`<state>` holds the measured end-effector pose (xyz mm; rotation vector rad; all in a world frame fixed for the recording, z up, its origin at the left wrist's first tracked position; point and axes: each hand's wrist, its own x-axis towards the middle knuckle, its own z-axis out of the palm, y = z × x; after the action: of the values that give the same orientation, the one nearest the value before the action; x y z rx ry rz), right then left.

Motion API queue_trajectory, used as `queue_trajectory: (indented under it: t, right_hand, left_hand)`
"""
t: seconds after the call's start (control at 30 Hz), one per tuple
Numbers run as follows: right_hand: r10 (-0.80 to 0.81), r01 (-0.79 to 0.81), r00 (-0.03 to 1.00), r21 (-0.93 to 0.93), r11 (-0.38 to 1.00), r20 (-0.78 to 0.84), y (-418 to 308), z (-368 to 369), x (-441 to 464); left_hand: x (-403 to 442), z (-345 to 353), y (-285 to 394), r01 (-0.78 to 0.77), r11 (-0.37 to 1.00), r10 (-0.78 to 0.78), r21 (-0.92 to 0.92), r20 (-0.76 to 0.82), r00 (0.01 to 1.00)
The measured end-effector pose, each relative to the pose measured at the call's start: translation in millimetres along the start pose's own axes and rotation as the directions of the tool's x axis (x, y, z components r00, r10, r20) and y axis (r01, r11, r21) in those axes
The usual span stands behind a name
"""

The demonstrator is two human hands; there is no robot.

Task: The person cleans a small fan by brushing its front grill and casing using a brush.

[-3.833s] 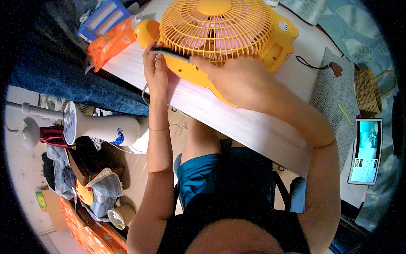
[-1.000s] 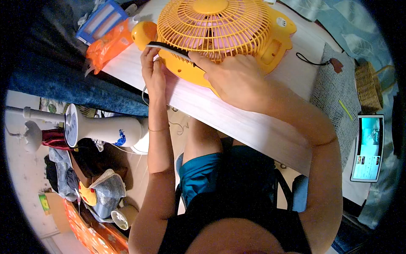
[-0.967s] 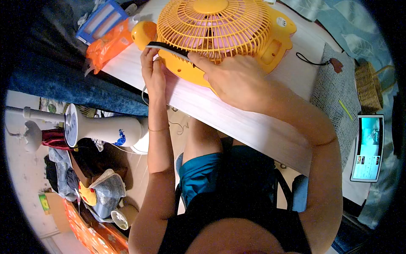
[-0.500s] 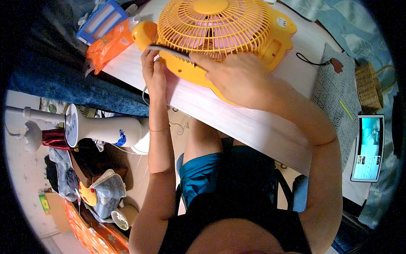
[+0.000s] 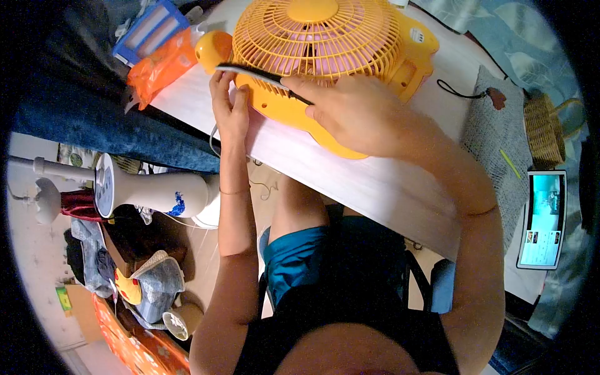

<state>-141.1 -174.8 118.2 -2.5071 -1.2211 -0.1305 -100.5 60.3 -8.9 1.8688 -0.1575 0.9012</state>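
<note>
A yellow fan (image 5: 312,47) with a round wire-like grille and pinkish blades lies face up on the table. Its base (image 5: 264,105) reaches toward me. My right hand (image 5: 356,112) grips the black handle of a long slim brush-like tool (image 5: 253,72), index finger stretched along it. That tool, grey on its upper edge, crosses the grille's near left rim; its exact kind is hard to tell. By its far tip is my left hand (image 5: 231,106), thumb apart from the bent fingers, close to the fan's left edge and the rounded yellow knob (image 5: 214,49).
Left of the fan are an orange plastic bag (image 5: 162,65) and a blue-framed box (image 5: 150,31). To the right lie a grey woven mat (image 5: 494,131), a wicker basket (image 5: 544,131) and a lit phone (image 5: 542,219). A white pedestal (image 5: 156,190) stands left of the table.
The brush-like tool has turned slightly, its dark side now showing more. My right hand has shifted a little, and my left thumb has spread outward. The fan has rotated slightly.
</note>
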Motion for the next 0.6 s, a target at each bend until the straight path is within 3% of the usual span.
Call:
queue_trajectory:
  t: [0.07,0.1,0.17,0.3,0.4,0.47,0.53,0.6]
  right_hand:
    - [-0.148,0.158,0.972,0.038,0.987,-0.182,20,6,2]
    - [-0.091,0.105,0.975,0.058,0.993,-0.203,27,-1,5]
    - [0.030,-0.005,0.971,0.102,0.995,-0.237,40,-17,8]
    - [0.085,-0.071,0.982,0.089,0.994,-0.171,55,-21,5]
    - [0.080,-0.062,0.981,0.103,0.993,-0.178,57,-23,7]
    - [0.069,-0.040,0.977,0.146,0.988,-0.202,59,-22,6]
    - [-0.016,0.036,0.971,0.080,0.996,-0.238,75,-23,10]
    - [-0.057,0.059,0.959,-0.002,0.998,-0.278,89,-28,12]
  left_hand:
    - [2,2,-7,-0.005,0.996,0.004,-0.087,-0.010,1.000]
    - [5,2,-9,-0.030,0.995,0.031,-0.096,0.008,0.999]
    - [9,1,-1,-0.054,0.998,0.054,0.021,0.001,0.999]
    - [16,-1,16,-0.088,0.939,0.133,0.331,-0.115,0.984]
    - [2,-10,33,-0.138,0.955,0.167,0.263,-0.091,0.982]
    - [-22,-7,45,-0.069,0.994,0.073,0.085,-0.045,0.996]
    - [-45,1,51,-0.080,0.992,0.072,0.101,0.079,0.994]
    - [-57,11,63,-0.023,0.991,0.012,0.135,0.085,0.996]
